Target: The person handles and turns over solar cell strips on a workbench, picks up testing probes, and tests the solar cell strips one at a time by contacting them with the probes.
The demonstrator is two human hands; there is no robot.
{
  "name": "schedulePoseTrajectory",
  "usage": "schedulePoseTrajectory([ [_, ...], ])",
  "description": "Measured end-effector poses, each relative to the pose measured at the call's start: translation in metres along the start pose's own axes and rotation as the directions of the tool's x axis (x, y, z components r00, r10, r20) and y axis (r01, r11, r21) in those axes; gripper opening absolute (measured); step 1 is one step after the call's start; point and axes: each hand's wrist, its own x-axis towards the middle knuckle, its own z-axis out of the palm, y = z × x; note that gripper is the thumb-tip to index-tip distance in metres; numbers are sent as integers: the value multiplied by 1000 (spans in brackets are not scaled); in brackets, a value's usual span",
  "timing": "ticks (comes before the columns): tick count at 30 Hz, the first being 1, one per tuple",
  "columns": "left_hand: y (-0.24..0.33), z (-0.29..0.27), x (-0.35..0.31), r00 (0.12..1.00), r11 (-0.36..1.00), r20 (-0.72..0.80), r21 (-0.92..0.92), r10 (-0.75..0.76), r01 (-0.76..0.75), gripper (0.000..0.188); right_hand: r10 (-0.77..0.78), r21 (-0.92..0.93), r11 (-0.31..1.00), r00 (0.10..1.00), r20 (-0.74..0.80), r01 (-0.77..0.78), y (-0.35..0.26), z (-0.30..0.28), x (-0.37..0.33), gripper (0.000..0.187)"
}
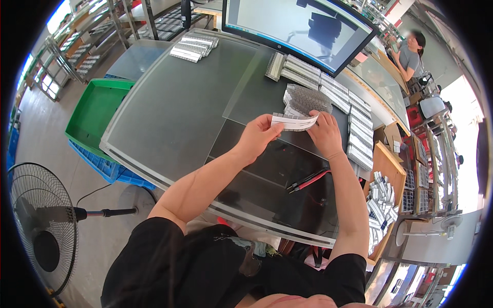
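Note:
A thin white strip with dark lines along it (294, 122) is stretched between my two hands above the dark tabletop, bowed slightly downward. My left hand (260, 134) pinches its left end between thumb and fingers. At the other end, my right hand (325, 132) grips the strip with its fingers closed. Just beyond the strip lies a loose pile of grey-white slatted strips (307, 98). On the table below my right hand rests a pair of red-handled pliers (310, 180).
Stacks of white strips (360, 134) line the right and far side of the table, below a monitor (308, 28). Another stack (194, 47) sits far left. A wooden box of loose strips (382, 205) is at right, a green tray (95, 115) and fan (43, 226) at left. A person (411, 56) sits farther off.

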Motion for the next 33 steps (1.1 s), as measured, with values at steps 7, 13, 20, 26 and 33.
schedulePoseTrajectory([
  [7,8,-14,11,994,992,-105,-126,5,-18,14,-16,-41,999,998,63,19,2,7,15,11],
  [13,8,-19,10,991,954,34,-270,-128,133,17,-18,68,997,998,-63,23,2,2,8,29],
  [20,4,-21,13,988,952,37,274,-149,133,21,-68,23,997,996,-62,69,4,-10,-10,36],
  [26,4,-18,12,994,615,-44,788,103,-29,33,233,78,972,945,-229,-220,-8,-17,-38,29],
  [33,-7,-17,6,872,239,9,960,489,-144,35,349,213,922,932,-101,-322,-72,-26,-32,25],
])
